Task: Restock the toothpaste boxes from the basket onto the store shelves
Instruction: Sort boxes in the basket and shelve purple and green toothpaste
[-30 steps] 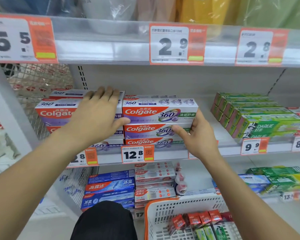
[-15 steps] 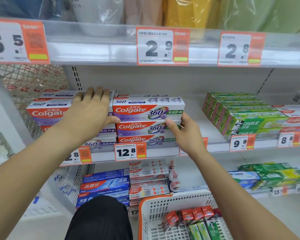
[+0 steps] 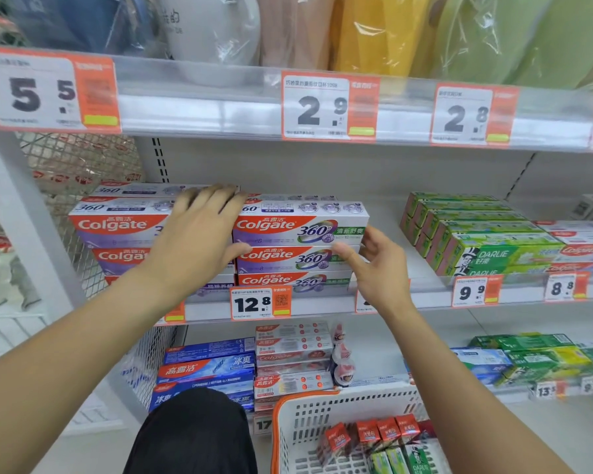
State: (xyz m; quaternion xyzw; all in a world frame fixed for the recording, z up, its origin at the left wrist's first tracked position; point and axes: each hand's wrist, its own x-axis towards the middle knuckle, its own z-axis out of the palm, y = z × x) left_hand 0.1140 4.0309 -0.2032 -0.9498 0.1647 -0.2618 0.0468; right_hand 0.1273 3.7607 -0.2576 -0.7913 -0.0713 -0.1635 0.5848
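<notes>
While two stacks of Colgate boxes are already seated on the middle shelf [image 3: 384, 304], restocking is judged to be only partly done. The right-hand stack [image 3: 298, 249], three boxes high at the shelf front, is being squared up. The left hand [image 3: 199, 239] is laid flat across the seam between the two stacks, its fingers [image 3: 216, 196] straight and spread over the upper edge of the left-hand stack [image 3: 117, 227], with the thumb set against the left end of the right-hand stack; nothing is gripped by it. The right hand [image 3: 379, 265] is held at the right end of that stack, fingers loosely bent and apart, the thumb tip near the second box; whether the cardboard is actually touched cannot be told, and nothing is seen to be clasped.

More stock is seen in the white basket [image 3: 308, 425] with the orange rim at the lower edge of the view: small red boxes [image 3: 370, 434] and green boxes [image 3: 396, 460] standing on end. These are judged to be what is left to place. Green Darlie boxes [image 3: 486, 248] are already ranged further right on the same shelf, well apart from the Colgate stacks, and bare shelf is left between the two groups. Blue and white toothpaste boxes are seen on the lower shelf [image 3: 408, 336].
</notes>
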